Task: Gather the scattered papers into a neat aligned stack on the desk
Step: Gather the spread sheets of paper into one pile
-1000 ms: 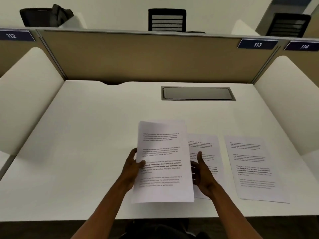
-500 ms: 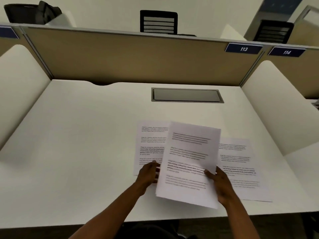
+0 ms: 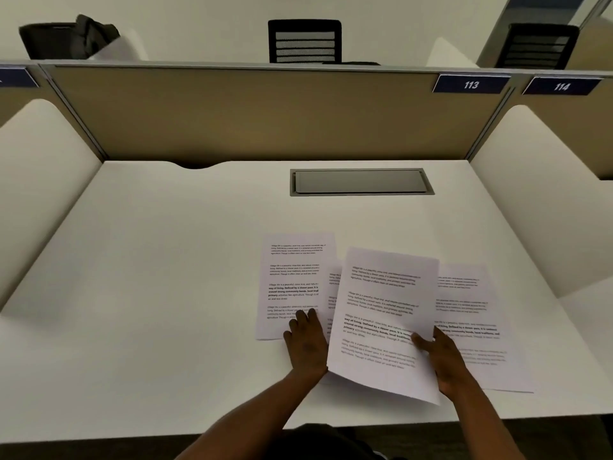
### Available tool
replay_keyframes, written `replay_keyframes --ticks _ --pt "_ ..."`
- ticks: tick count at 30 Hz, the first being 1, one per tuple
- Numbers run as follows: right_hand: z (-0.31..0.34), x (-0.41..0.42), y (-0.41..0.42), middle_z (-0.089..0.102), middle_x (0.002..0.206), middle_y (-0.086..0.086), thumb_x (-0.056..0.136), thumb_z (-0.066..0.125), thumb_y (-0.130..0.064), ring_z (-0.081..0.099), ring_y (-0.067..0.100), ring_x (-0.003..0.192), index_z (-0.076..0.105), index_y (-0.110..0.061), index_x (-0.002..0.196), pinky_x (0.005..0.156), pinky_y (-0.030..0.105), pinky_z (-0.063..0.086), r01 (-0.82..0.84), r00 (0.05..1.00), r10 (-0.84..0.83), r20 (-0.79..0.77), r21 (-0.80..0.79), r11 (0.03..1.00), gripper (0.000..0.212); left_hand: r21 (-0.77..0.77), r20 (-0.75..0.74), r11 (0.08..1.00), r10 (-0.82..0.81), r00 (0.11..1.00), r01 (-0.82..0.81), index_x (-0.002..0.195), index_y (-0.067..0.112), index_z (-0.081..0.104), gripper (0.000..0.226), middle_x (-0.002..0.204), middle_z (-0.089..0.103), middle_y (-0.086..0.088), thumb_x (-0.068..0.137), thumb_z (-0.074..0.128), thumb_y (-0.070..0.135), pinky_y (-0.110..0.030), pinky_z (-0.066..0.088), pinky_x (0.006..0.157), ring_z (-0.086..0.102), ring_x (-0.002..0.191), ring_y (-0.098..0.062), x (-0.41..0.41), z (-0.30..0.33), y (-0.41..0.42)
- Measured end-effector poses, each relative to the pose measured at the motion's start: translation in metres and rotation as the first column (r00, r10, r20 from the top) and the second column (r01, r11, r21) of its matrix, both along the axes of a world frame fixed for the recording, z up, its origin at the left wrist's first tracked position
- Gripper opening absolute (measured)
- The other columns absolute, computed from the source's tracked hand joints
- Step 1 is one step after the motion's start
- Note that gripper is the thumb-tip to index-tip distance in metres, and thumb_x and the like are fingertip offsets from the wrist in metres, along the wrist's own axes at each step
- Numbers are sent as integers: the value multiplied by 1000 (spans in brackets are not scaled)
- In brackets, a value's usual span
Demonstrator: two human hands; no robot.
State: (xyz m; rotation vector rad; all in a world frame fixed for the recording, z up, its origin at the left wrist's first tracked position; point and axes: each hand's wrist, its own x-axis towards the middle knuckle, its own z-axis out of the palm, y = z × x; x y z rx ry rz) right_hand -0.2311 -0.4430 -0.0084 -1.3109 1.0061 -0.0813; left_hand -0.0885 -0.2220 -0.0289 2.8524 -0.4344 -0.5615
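Printed white sheets lie on the white desk point(image 3: 166, 293). One sheet point(image 3: 293, 273) lies flat at the centre, and my left hand point(image 3: 306, 345) rests palm down on its lower right corner, fingers slightly spread. My right hand point(image 3: 442, 358) pinches the right edge of a second sheet point(image 3: 381, 313), which is lifted and tilted just right of the first. A narrow strip of another sheet point(image 3: 333, 287) shows between them. A further sheet point(image 3: 471, 320) lies flat on the right, partly under the lifted one and my right hand.
A grey cable hatch point(image 3: 361, 181) is set into the desk behind the papers. A tan partition point(image 3: 248, 111) closes the back and white side panels point(image 3: 530, 200) flank the desk. The desk's front edge runs just below my forearms.
My left hand has laid its sheets flat on the desk and now presses on them. My right hand has lifted the middle sheet off the desk and holds it tilted.
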Motion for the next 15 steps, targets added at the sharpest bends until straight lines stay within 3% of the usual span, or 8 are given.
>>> replay_keyframes --ticks 2,4,6,9,15 --pt "0 5 -7 69 121 5 92 66 -10 68 24 103 61 -25 125 84 39 56 -41 999 40 -15 -63 997 36 -51 -18 998 34 999 -35 146 15 39 69 135 48 -9 89 54 51 -39 41 92 52 117 -27 -2 0 1" --pt "1 10 -18 66 129 11 94 65 -11 64 29 112 58 -17 134 98 48 52 -126 991 115 -72 -173 977 41 -115 -56 990 79 995 -85 146 16 37 79 135 45 -8 84 57 61 -40 41 97 52 118 -27 -4 1 -1" --pt "4 16 -24 60 138 13 95 63 -14 58 33 123 52 -14 142 108 53 44 -204 975 169 -146 -272 940 48 -159 -96 978 123 988 -138 148 18 35 78 140 41 -7 86 61 56 -40 39 104 50 124 -25 -6 2 -2" --pt "6 26 -20 47 150 13 97 61 -20 45 33 137 40 -10 150 117 47 34 -287 943 201 -264 -346 893 57 -225 -120 948 200 972 -223 148 18 39 64 142 40 -6 93 59 45 -40 38 108 49 128 -24 -11 5 -5" --pt "-3 39 21 48 146 21 97 58 -23 46 36 134 39 -2 147 110 39 37 -283 918 51 -394 -559 779 58 -231 -140 931 255 957 -282 148 15 41 68 144 36 -7 93 56 52 -40 37 110 43 132 -25 -24 11 -12"
